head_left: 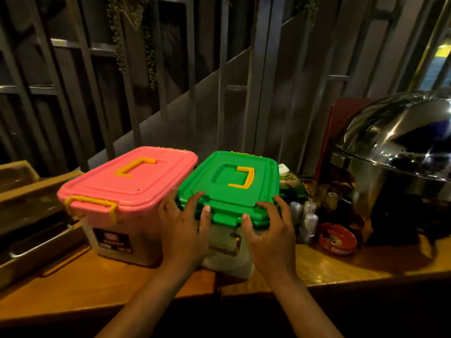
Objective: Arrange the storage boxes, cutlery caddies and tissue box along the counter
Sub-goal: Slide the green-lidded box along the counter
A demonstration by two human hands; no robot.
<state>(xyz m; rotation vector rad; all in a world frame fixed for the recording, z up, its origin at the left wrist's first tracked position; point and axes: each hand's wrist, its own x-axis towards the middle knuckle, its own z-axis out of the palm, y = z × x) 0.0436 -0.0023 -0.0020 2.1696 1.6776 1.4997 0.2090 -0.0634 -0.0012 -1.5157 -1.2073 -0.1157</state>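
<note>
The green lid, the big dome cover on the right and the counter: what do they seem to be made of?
The green lid looks like moulded plastic, smooth with a dull sheen and raised ribs. The dome cover seems polished metal, probably stainless steel, since it mirrors the lights sharply. The counter appears to be varnished wood, warm brown and glossy, though a laminate is possible.

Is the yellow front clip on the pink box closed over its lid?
Yes, the yellow clip is folded up over the front rim of the pink box and lies flat against its lid.
</note>
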